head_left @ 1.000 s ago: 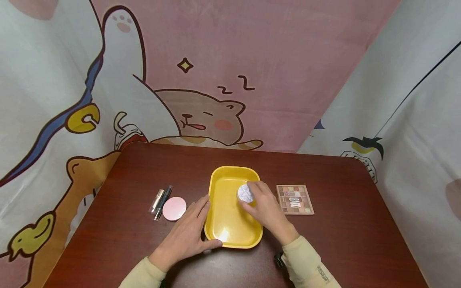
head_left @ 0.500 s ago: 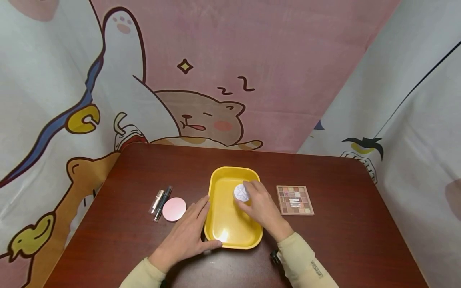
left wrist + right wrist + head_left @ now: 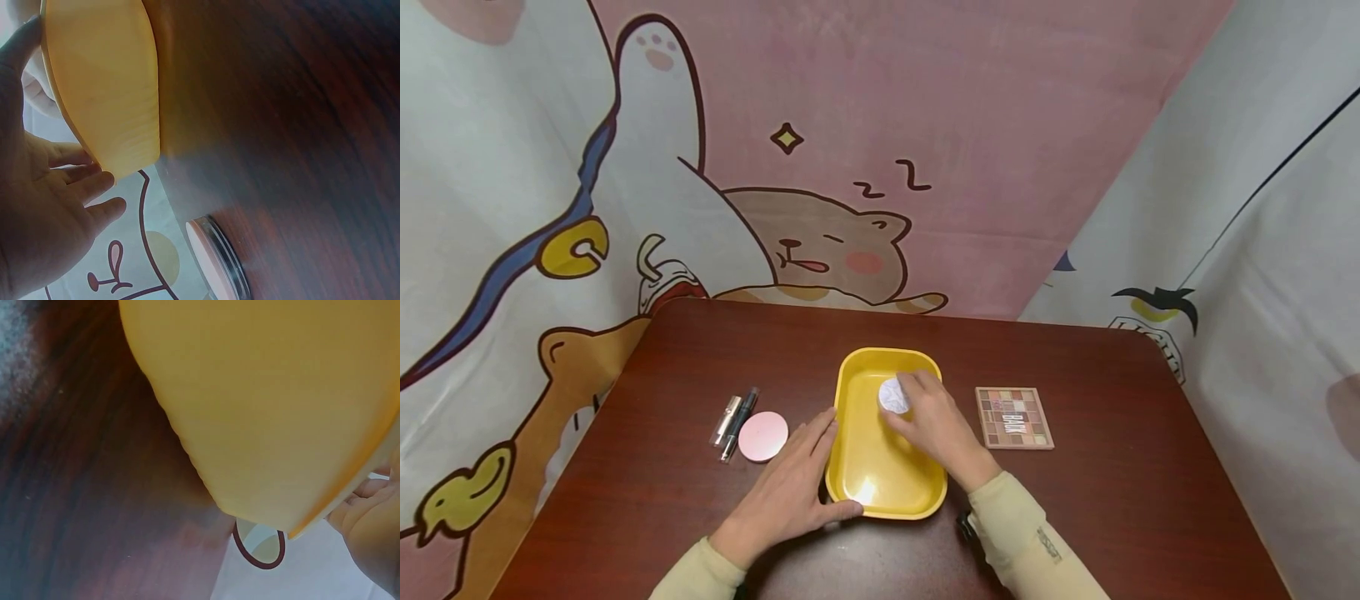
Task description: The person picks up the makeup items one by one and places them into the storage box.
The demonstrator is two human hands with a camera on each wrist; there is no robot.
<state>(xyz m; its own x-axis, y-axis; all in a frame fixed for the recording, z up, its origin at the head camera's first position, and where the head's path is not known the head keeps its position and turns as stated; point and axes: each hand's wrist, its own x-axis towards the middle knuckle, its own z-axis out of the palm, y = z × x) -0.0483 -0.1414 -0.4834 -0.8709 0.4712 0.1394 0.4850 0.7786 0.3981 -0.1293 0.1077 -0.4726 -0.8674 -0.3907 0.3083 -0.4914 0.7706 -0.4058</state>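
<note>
In the head view a yellow tray lies at the middle of the table. My left hand rests along its left side, fingers fairly straight and thumb on the near rim. In the left wrist view those fingertips touch the rim. My right hand pinches a small round container with a white, line-patterned top, over the upper part of the tray. The tray's wall fills much of the right wrist view and hides the container there. A round pink compact lies just left of my left hand.
A gold-and-clear tube and a dark pen-like stick lie side by side left of the compact. Right of the tray is an eyeshadow palette. A cartoon-printed cloth hangs behind the table.
My right hand has moved slightly left with the round white-topped container, from near the tray's right side toward its middle. My left hand and the tray have stayed put.
</note>
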